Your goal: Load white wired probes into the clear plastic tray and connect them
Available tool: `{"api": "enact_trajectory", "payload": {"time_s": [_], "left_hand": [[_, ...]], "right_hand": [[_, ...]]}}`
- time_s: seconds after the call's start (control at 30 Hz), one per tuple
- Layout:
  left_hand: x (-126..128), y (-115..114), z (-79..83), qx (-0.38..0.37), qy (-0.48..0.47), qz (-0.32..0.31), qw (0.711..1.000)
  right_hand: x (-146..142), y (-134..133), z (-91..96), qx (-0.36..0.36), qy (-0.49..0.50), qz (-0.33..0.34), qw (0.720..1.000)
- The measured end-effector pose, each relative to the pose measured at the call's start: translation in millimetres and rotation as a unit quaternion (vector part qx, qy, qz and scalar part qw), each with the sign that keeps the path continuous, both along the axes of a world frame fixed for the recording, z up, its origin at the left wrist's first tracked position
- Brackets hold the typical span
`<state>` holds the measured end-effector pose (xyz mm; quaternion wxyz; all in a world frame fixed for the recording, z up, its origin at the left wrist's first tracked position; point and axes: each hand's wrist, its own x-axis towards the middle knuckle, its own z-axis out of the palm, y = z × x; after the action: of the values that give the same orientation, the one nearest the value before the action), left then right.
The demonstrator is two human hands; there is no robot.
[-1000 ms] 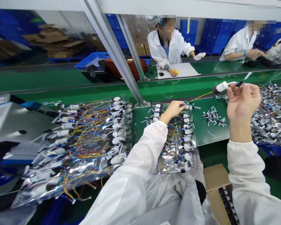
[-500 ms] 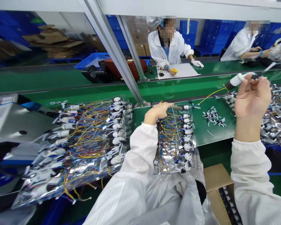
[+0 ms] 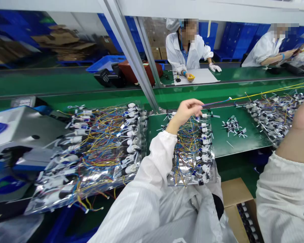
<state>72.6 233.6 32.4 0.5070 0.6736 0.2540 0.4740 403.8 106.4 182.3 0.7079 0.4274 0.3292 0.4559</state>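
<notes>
Wire harnesses (image 3: 192, 155) with white plugs lie in clear plastic bags, spread flat around the green tabletop (image 3: 238, 141): one over its near edge, one left of it, one at its right end, which keeps the leads within reach. The left hand (image 3: 184, 113) is raised above the near bag, thumb and forefinger closed on a thin blue-red wire (image 3: 215, 103) that joins a yellow lead (image 3: 268, 92). The right hand is out of view, only its bare forearm (image 3: 299, 131) and white sleeve (image 3: 281, 199) showing, so its grip cannot be told. Small black-and-white pieces (image 3: 232, 126) lie loose on the tabletop.
</notes>
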Motion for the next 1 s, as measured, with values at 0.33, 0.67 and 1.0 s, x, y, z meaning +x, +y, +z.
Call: {"api": "enact_trajectory", "payload": {"time_s": [0.33, 0.67, 1.0], "left_hand": [[-68, 24, 20.5, 0.019, -0.292, 0.307, 0.906], [11, 55, -18.1, 0.080, -0.020, 0.264, 0.961], [53, 51, -116.4, -0.145, 0.064, 0.069, 0.985]], "right_hand": [[-61, 84, -194.7, -0.400, -0.771, -0.095, 0.487], [-75, 102, -311.7, -0.375, -0.910, -0.069, 0.164], [-101, 120, -283.1, -0.315, -0.911, -0.188, 0.187]]}}
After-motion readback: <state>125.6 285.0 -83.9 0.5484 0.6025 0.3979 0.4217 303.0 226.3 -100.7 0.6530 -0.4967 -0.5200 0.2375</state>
